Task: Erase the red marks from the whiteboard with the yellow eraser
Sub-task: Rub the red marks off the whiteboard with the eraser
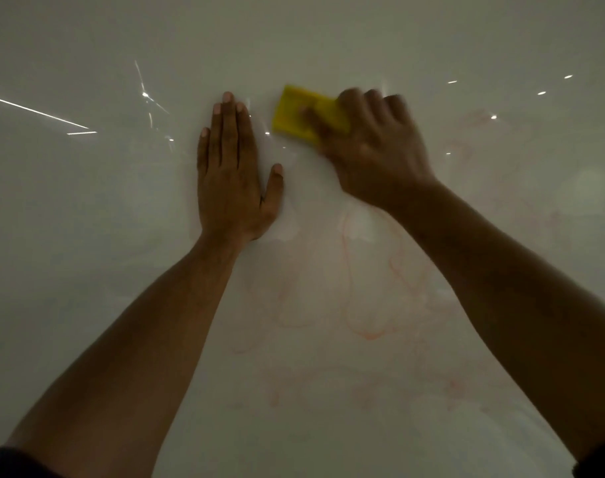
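Observation:
The whiteboard fills the whole view. My right hand grips the yellow eraser and presses it against the board, just right of upper centre; the hand is motion-blurred. My left hand lies flat on the board with fingers together and thumb spread, a little left of the eraser and not touching it. Faint, smeared red marks loop across the board below and between my forearms, and more pale red traces show to the right of my right hand.
Bright reflections of lights streak across the glossy board at the upper left and dot the upper right. Dark sleeve cuffs show at the bottom corners.

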The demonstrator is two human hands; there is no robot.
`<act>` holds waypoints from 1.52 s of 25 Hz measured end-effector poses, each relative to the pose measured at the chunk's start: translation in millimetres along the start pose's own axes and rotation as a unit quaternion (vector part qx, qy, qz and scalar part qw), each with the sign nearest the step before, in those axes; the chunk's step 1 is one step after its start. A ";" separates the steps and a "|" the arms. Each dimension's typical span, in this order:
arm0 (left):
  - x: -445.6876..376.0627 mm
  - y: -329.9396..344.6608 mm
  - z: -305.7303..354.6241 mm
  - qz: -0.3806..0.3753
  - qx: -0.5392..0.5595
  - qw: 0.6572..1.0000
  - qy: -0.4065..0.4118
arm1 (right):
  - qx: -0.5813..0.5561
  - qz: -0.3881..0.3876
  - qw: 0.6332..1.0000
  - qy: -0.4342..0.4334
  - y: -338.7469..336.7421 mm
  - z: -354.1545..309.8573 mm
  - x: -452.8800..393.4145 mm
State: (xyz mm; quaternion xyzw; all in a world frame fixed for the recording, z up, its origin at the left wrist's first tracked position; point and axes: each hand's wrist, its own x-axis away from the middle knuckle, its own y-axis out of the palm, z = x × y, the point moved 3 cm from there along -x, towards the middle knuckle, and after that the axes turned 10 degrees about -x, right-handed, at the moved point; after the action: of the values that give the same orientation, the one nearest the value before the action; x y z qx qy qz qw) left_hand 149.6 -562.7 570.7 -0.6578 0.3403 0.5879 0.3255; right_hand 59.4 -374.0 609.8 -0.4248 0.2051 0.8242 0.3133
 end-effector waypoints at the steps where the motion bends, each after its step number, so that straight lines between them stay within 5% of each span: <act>1: 0.7 0.6 -0.6 -0.002 -0.005 1.000 0.000 | 0.014 0.020 0.996 0.090 -1.5 14.2 -2.5; 3: 1.5 1.6 -2.3 -0.008 -0.018 1.000 -0.015 | 0.007 0.014 0.966 0.257 -0.9 22.3 -8.6; 4: 1.4 2.0 -3.1 -0.015 -0.027 0.999 -0.032 | -0.009 -0.002 0.968 0.250 1.9 14.1 -13.5; 7: 2.5 2.7 -7.5 -0.038 -0.049 0.995 -0.073 | -0.053 -0.032 0.997 -0.035 5.0 -23.9 -7.3; 8: 3.7 3.0 -8.9 -0.041 -0.052 0.995 -0.070 | -0.047 -0.023 0.997 -0.065 2.2 -15.5 -2.4; 10: 5.6 3.7 -12.9 -0.039 -0.058 0.996 -0.056 | -0.038 0.005 0.994 0.103 0.5 20.8 -0.1; 12: 6.3 4.0 -15.7 -0.032 -0.058 0.997 -0.050 | -0.033 0.013 0.953 0.300 1.1 34.4 0.9; 13: 5.8 4.4 -15.9 -0.029 -0.056 0.997 -0.047 | -0.027 0.007 0.957 0.288 2.7 21.8 -4.4; 16: 5.3 4.2 -15.9 -0.021 -0.064 0.997 -0.037 | -0.056 0.009 0.998 -0.009 8.0 -40.2 -0.9; 17: 6.3 4.7 -15.7 -0.019 -0.064 0.997 -0.032 | -0.045 0.019 0.998 -0.038 5.8 -35.9 6.8; 19: 8.2 5.0 -15.4 -0.012 -0.059 0.998 -0.026 | -0.031 0.041 0.991 0.125 1.9 4.5 19.5; 21: 8.6 3.9 -13.2 0.006 -0.059 0.998 -0.008 | -0.023 0.052 0.943 0.328 -2.6 30.6 36.1; 22: 7.8 3.4 -9.2 0.014 -0.059 0.998 0.020 | -0.004 0.049 0.943 0.329 -0.8 27.1 42.0; 25: 1.4 2.8 14.2 0.021 -0.052 0.991 0.123 | -0.028 0.025 0.999 0.034 3.5 -0.6 58.8; 26: -1.9 3.2 23.5 0.022 -0.048 0.990 0.131 | -0.018 0.014 1.000 0.004 0.7 14.8 66.9; 28: -9.2 4.8 40.4 0.017 -0.043 0.991 0.126 | -0.009 -0.021 0.980 0.196 1.1 67.2 82.5; 30: -15.2 7.5 52.5 0.011 -0.046 0.990 0.132 | -0.006 -0.006 0.919 0.394 -3.0 89.8 98.8; 31: -17.5 8.0 55.5 0.011 -0.047 0.989 0.138 | 0.019 0.012 0.924 0.383 -3.9 78.6 98.6; 33: -21.6 7.9 56.7 0.017 -0.050 0.988 0.146 | -0.024 0.024 0.982 0.186 -3.0 36.2 95.8; 35: -21.3 7.5 56.8 0.017 -0.049 0.987 0.151 | -0.039 0.031 0.998 0.037 -10.0 39.9 104.8; 36: -20.7 7.6 56.7 0.017 -0.047 0.987 0.151 | -0.021 0.033 0.996 0.078 -13.1 58.2 109.8; 38: -20.2 7.9 55.9 0.017 -0.042 0.988 0.149 | 0.014 0.061 0.943 0.327 -21.3 91.5 118.0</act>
State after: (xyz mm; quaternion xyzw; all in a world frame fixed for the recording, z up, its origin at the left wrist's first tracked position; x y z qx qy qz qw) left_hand 110.6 -519.4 585.1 -0.7453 0.3713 0.5024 0.2330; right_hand -30.4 -263.0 561.2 -0.6529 0.3333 0.6548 0.1843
